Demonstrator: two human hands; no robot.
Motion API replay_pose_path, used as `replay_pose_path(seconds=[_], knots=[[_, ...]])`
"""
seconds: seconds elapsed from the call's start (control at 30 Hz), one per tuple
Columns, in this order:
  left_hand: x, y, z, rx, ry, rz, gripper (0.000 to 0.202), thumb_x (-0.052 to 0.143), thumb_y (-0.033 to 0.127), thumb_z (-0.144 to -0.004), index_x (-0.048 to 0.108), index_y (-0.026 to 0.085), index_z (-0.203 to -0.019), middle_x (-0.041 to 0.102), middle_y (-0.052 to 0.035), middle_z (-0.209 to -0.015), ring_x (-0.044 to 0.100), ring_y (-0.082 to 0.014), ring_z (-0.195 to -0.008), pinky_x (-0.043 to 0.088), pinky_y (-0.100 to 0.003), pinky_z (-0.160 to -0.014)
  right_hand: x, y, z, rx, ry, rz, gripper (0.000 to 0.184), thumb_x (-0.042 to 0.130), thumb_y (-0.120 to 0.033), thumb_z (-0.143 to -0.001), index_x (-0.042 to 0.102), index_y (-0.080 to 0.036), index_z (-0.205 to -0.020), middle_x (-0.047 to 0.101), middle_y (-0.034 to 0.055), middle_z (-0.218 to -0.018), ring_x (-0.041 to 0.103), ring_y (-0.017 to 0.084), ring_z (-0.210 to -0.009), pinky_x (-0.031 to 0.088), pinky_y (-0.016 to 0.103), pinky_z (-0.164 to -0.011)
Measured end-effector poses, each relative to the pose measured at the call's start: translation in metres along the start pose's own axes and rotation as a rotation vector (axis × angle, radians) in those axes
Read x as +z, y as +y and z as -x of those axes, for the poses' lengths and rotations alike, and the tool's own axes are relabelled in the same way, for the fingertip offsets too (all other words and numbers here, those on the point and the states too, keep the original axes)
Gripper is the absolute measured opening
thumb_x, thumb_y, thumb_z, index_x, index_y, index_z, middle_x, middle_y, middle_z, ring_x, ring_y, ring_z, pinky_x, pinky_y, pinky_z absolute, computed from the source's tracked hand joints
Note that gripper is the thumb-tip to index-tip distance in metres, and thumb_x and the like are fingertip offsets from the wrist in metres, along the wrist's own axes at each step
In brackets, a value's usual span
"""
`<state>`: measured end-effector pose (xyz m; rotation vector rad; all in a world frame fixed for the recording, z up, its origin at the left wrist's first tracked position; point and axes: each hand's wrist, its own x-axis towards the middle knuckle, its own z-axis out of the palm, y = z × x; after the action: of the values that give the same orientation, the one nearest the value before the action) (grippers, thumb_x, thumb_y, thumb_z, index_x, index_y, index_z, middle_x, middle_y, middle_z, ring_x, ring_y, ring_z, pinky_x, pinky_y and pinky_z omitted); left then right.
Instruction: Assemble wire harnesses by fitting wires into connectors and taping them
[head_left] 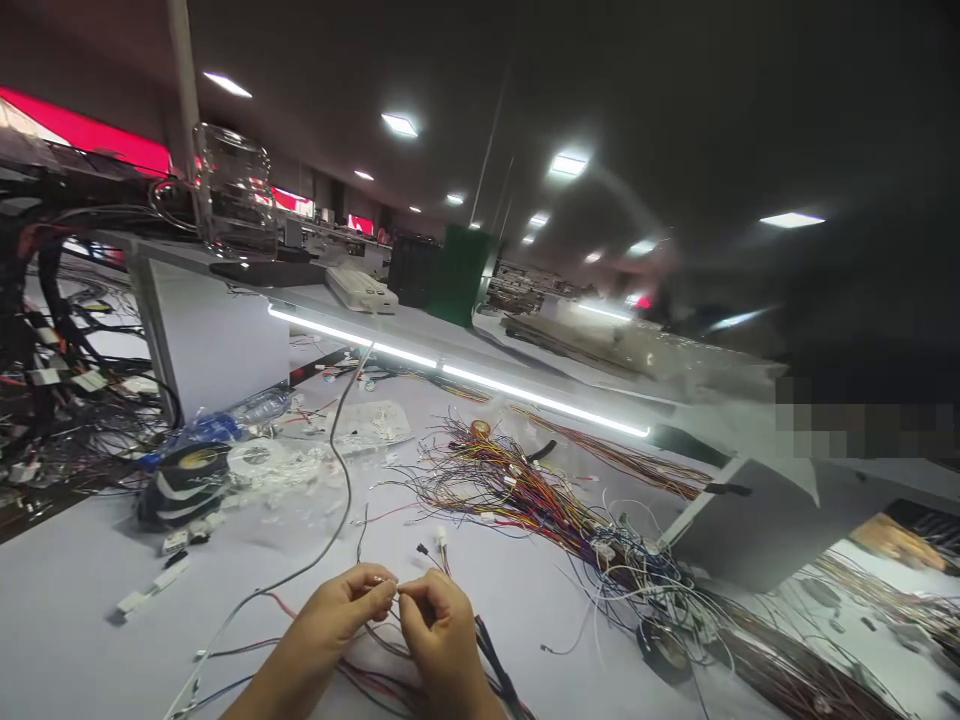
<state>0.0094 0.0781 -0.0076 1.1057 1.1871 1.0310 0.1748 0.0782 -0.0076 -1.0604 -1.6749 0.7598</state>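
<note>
Dark grey ceiling carries glaring rectangular white light panels. Long, thin white tube lamp brightens the smooth white tabletop; shadows soft. Upper right hazy, blurred; right edge partly pixelated.

Bare left hand, bare right hand, slim fingers, uncovered wrists, bare left forearm

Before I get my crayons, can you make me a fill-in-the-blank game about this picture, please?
1. The left hand and the right hand each pinch between the fingers and the ____.
2. The upright panel in the background is coloured ____.
3. Choosing left or right, the clear jug is on the picture's ____ side.
4. The long light strip glows ____.

Missing words: thumb; green; left; white.
</note>
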Motion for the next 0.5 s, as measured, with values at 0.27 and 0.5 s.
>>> replay_pose_path(seconds=[0.27,0.5], knots=[[0.005,0.012,0.006,0.042,-0.077,0.026,0.037,0.072,0.053,-0.07,0.075,0.019,-0.083,0.065,-0.0044,-0.084,0.055,-0.0228,-0.083,0.043,-0.032,-0.079,0.0,0.008,-0.002,0.098,-0.01,-0.058,0.008,0.065,-0.023,-0.078,0.07,-0.018,-0.074,0.056,-0.0017,-0.063,0.048,0.011,-0.057,0.036,0.022,-0.054],[0.014,0.021,0.016,0.001,-0.064,0.21,0.027,0.076,0.039,-0.073,0.076,0.018,-0.089,0.069,-0.005,-0.091,0.059,-0.0207,-0.088,0.045,-0.028,-0.083,-0.006,0.008,-0.004,0.169,0.008,-0.117,0.01,0.065,-0.025,-0.079,0.071,-0.018,-0.076,0.06,-0.0006,-0.063,0.047,0.011,-0.055,0.036,0.022,-0.053]])
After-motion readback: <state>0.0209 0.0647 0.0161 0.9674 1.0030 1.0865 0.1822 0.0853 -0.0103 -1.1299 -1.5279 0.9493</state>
